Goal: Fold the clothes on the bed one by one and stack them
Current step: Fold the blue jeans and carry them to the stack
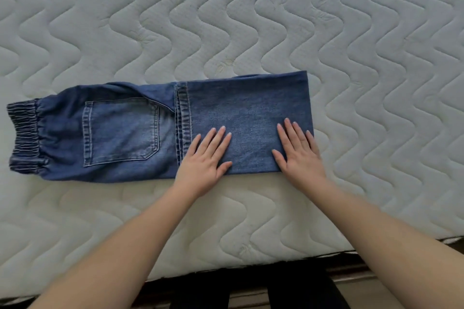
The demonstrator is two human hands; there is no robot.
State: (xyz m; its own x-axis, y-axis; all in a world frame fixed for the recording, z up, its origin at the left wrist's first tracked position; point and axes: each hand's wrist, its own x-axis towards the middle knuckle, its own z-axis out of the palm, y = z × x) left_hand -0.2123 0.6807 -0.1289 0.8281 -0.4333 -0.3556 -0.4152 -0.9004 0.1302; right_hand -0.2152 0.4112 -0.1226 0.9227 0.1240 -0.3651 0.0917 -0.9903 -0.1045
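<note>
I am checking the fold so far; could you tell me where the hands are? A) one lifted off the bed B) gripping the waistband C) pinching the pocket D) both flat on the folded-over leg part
D: the left hand and right hand lie flat with straight fingers on the folded-over leg part of the jeans.

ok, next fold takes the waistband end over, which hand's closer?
Left. The left hand lies flat on the jeans beside the leg hems, nearer the waistband. The right hand presses the far folded edge, likely better as the anchor.
</note>
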